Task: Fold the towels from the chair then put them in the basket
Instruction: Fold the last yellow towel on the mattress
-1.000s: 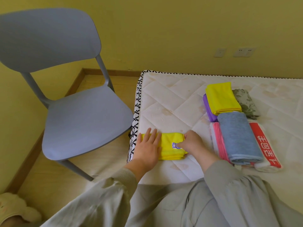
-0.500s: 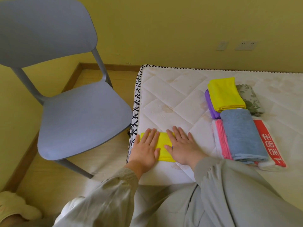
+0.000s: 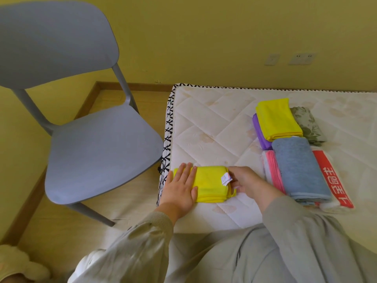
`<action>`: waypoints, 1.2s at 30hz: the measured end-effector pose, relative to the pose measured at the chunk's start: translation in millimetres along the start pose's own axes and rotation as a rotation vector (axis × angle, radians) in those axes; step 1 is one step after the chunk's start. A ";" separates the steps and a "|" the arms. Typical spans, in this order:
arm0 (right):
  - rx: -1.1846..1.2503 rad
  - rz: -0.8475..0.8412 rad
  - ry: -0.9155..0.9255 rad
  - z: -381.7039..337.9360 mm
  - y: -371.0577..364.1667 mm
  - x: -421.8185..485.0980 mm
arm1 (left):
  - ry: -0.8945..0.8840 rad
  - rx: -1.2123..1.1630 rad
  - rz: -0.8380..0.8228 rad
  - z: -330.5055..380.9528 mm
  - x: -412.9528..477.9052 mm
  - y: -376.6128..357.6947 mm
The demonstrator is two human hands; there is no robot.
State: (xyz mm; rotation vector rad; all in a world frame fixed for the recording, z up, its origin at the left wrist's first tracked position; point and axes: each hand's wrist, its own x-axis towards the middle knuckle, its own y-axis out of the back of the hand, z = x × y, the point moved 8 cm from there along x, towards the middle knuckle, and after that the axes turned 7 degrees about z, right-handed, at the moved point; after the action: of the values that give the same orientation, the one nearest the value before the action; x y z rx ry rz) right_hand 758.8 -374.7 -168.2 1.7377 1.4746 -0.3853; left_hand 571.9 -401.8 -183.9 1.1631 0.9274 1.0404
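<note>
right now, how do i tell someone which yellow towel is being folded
On the white mattress, go to the near corner beside the grey chair. The folded yellow towel lies there under the flat left hand, the right hand gripping its edge. Unlike the other yellow towel farther back, it shows a white tag.

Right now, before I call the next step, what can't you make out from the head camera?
1. The basket: outside the head view's frame.
2. The label on the near yellow towel: print too small to read.
3. The right hand: fingertips hidden by that towel's edge; grip or touch unclear.
4. The purple towel and pink towel: mostly covered by the far yellow towel and blue towel.
</note>
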 end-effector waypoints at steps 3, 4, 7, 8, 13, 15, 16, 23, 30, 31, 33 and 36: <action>0.210 -0.247 -0.106 9.6 -12.2 -9.9 | -0.001 -0.004 -0.009 -0.3 0.7 -0.8; 0.224 -0.285 -0.121 11.3 -13.5 -10.6 | -0.003 -0.005 -0.013 -0.5 0.9 -1.1; 0.180 -0.313 -0.115 13.3 -15.9 -11.4 | -0.006 -0.009 -0.018 -0.5 1.3 -1.0; 0.167 -0.305 -0.104 13.9 -17.1 -10.2 | -0.006 -0.008 -0.018 -0.4 1.3 -1.0; 0.042 -0.192 -0.040 13.3 -24.6 -6.3 | 0.001 -0.012 -0.021 -1.0 0.8 -1.3; -0.006 -0.128 -0.022 11.9 -26.9 -3.8 | 0.001 -0.008 -0.030 -1.0 0.6 -1.9; -0.011 -0.112 -0.021 11.2 -28.6 -3.4 | 0.001 -0.003 -0.035 -1.0 0.9 -1.9; 0.209 -0.273 -0.101 7.8 -47.8 -24.7 | 0.023 -0.021 -0.042 -2.3 -0.1 1.3; 0.213 -0.309 0.027 -7.8 -32.4 -39.2 | 0.104 -0.036 -0.038 -9.9 -1.0 13.4; 0.236 -0.303 0.043 -12.1 -26.6 -40.2 | 0.134 -0.042 -0.050 -12.9 0.9 15.8; 0.317 -0.274 0.056 -20.0 -11.1 -40.3 | 0.187 -0.051 -0.065 -14.9 5.6 22.5; 0.457 -0.200 0.085 -33.1 17.5 -40.3 | 0.248 -0.161 -0.027 -5.5 17.7 29.7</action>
State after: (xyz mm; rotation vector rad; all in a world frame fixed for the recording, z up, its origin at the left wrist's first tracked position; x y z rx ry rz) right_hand 755.5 -377.7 -113.4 1.9783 1.7261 -0.8149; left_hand 567.0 -380.9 -156.3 0.8996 1.0290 1.2329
